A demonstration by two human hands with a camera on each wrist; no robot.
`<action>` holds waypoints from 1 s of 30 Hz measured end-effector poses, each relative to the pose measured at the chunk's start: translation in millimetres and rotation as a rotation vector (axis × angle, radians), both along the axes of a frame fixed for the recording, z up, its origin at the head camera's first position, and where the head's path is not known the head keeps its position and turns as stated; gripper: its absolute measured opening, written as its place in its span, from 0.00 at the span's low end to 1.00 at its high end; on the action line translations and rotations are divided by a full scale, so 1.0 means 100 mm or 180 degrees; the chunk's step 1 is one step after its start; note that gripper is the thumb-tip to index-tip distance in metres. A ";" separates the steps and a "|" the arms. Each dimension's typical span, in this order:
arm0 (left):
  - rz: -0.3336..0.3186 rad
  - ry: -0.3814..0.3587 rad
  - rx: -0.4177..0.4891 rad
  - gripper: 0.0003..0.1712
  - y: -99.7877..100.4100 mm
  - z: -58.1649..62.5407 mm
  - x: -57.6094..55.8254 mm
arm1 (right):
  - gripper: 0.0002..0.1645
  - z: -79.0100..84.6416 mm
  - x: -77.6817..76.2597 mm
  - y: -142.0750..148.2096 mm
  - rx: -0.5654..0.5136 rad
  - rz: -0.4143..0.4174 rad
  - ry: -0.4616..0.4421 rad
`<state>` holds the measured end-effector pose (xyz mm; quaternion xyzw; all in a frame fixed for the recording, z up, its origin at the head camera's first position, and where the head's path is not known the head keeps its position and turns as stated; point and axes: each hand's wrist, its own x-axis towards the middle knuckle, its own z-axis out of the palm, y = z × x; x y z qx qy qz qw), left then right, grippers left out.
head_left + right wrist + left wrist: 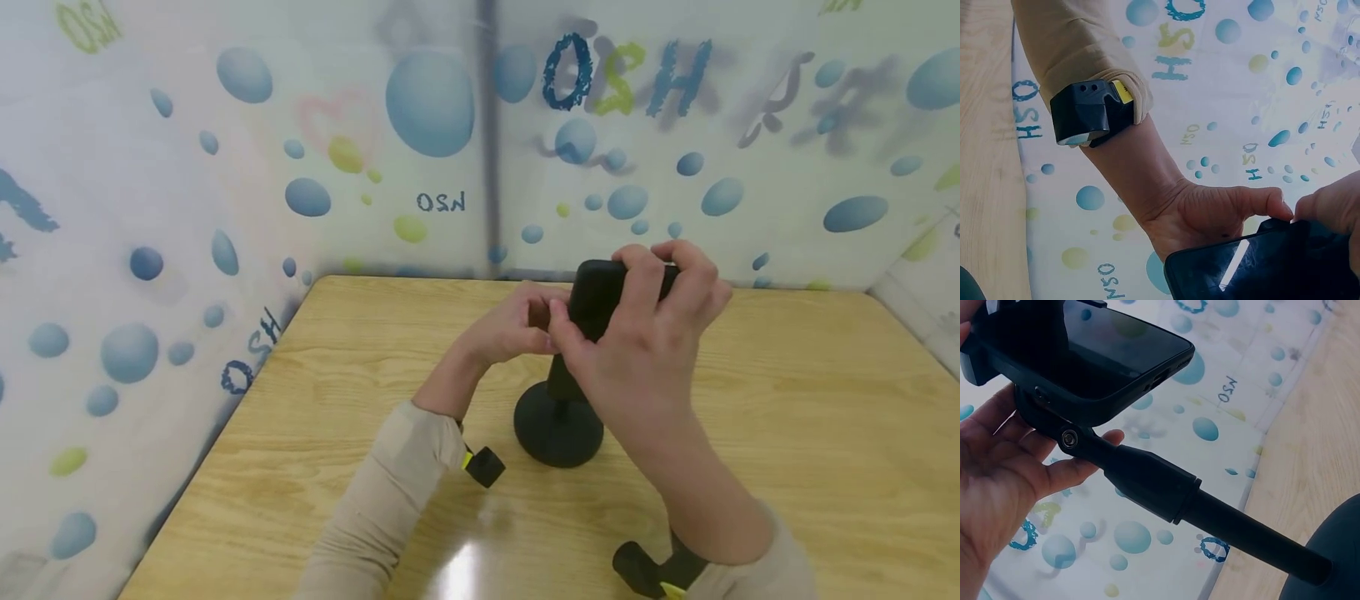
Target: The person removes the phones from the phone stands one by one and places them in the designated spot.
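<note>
A black smartphone (597, 292) sits tilted in the clamp of a black phone stand (558, 429) with a round base. My right hand (651, 350) grips the phone, its fingers over the far edge and its thumb at the left edge. On the left side, my left hand (506, 327) holds the stand's upper part, just behind the phone. The left wrist view shows the left hand's fingers (1019, 434) behind the hinged neck (1069, 439), under the phone. In the right wrist view, the two thumbs nearly meet at the phone's (1260, 269) edge; the clamp is partly hidden.
The stand is on a light wooden table (375, 333). White sheeting (345, 208) printed with blue and green bubbles rises behind and to the left. Each wrist carries a small black camera, one by the left cuff (485, 467), one by the right (637, 570).
</note>
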<state>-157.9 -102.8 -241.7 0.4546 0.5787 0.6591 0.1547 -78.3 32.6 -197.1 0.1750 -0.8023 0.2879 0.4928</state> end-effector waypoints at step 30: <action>-0.0297 -0.0161 0.0317 0.39 0.04 -0.09 -0.08 | 0.33 0.01 0.01 0.04 -0.0123 0.0414 0.0015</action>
